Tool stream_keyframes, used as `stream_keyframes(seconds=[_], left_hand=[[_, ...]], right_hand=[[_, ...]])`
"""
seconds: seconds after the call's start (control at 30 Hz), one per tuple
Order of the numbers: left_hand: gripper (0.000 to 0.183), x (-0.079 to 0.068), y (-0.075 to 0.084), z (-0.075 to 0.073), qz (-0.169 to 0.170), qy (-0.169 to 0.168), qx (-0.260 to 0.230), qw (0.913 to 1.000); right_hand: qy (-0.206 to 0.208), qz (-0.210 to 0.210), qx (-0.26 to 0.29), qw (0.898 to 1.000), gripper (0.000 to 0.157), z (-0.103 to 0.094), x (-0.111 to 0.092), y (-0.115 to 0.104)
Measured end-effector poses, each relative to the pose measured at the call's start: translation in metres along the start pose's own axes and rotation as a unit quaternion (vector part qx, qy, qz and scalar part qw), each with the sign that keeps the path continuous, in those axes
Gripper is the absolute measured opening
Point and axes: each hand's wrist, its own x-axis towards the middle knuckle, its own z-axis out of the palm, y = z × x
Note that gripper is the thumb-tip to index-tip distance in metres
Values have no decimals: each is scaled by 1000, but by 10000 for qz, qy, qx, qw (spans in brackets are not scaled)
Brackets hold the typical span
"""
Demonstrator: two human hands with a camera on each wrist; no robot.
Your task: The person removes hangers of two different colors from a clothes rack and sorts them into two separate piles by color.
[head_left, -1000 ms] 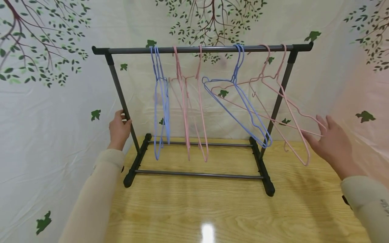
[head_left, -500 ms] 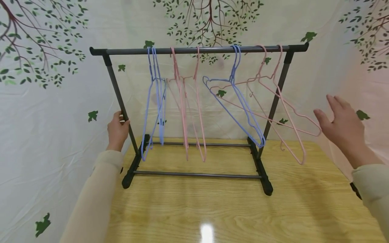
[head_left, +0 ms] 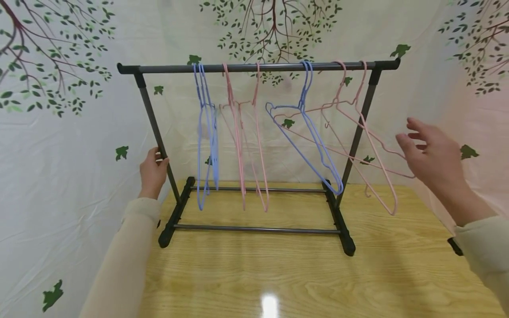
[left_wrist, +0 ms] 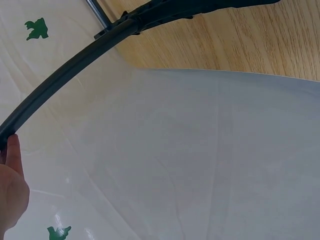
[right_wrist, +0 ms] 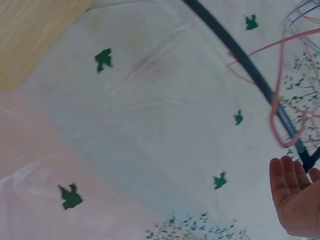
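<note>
A black garment rack (head_left: 171, 69) stands on the wooden floor. My left hand (head_left: 152, 174) holds its left post (head_left: 150, 112), thumb in front and fingers behind; the left wrist view shows the fingers (left_wrist: 15, 155) at the post. Blue hangers (head_left: 215, 154) and pink hangers (head_left: 240, 154) hang from the bar's left half. To the right are two blue hangers (head_left: 301, 106) and some pink hangers (head_left: 355, 102), slanting outward past the right post. My right hand (head_left: 435, 163) is raised with nothing in it, fingers loosely bent, beside the outer end of a pink hanger.
Two low crossbars (head_left: 258, 228) join the rack's black feet (head_left: 347, 243) on the wood-grain surface (head_left: 222, 278). Behind and at the sides hangs a pale backdrop (head_left: 79, 198) printed with branches and green leaves.
My right hand has come off the pink hangers' ends, moved up and right, then a little back left. The left blue hangers have swung. The left hand keeps its hold on the post.
</note>
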Motion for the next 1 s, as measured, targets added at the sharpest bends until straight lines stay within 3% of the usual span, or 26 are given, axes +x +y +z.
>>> stream_keyframes(seconds=[0.27,0.4,0.73,1.0], left_hand=[[43,1,1,0,-4,48,-8,10000],[42,0,1,-1,19,67,-11,10000],[42,-1,0,-1,-79,17,-17,10000],[42,-1,1,1,-85,7,-35,10000]], right_hand=[[100,-106,205,9997,56,3,-9,-34],[8,66,328,9994,58,6,-13,-44],[-350,460,285,9979,68,14,-23,-58],[-343,594,106,9976,59,15,-29,-60]])
